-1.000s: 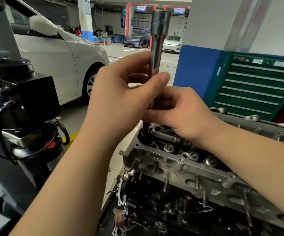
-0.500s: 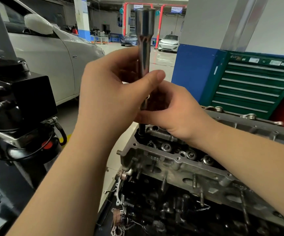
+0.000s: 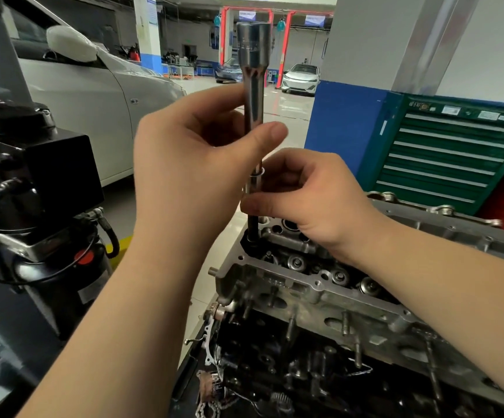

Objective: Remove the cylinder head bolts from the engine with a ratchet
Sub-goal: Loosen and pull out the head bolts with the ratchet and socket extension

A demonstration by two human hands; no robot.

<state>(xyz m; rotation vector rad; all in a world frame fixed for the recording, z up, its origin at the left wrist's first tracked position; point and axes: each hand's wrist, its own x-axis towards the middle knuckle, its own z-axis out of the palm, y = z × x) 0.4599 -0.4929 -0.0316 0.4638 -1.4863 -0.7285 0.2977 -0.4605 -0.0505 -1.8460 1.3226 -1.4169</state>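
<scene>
Vehicle workshop, glossy pale floor. White car point(image 3: 93, 95) parked at left; a second white car point(image 3: 300, 78) and a dark one far back near red lift posts point(image 3: 285, 49). Blue-and-white pillar point(image 3: 362, 86) at right, green drawer tool cabinet point(image 3: 453, 152) beside it. Black equipment with hoses and a red fitting point(image 3: 36, 200) at near left.

Writing: white labels on the cabinet's top edge and blue signs over the far bays are too small to read. Markings near the top of the tool are not legible.

Engine point(image 3: 320, 312) in lower right, cylinder head point(image 3: 305, 285) uncovered, valve gear and studs exposed.

Long chrome extension socket point(image 3: 253, 82) stands upright over the far-left corner of the cylinder head. Its wide end is up, above both hands. A thin dark shaft, probably a head bolt point(image 3: 253, 227), runs down from below the hands into a hole at that corner.

Left hand point(image 3: 193, 173): fingers curled round the chrome shank from behind, thumb point(image 3: 262, 137) pressed across its front, at mid-height.

Right hand point(image 3: 311, 194): directly below the left, fingers and thumb pinching the lower end of the tool where it meets the dark shaft. The two hands are nearly touching. Ratchet handle not seen.
</scene>
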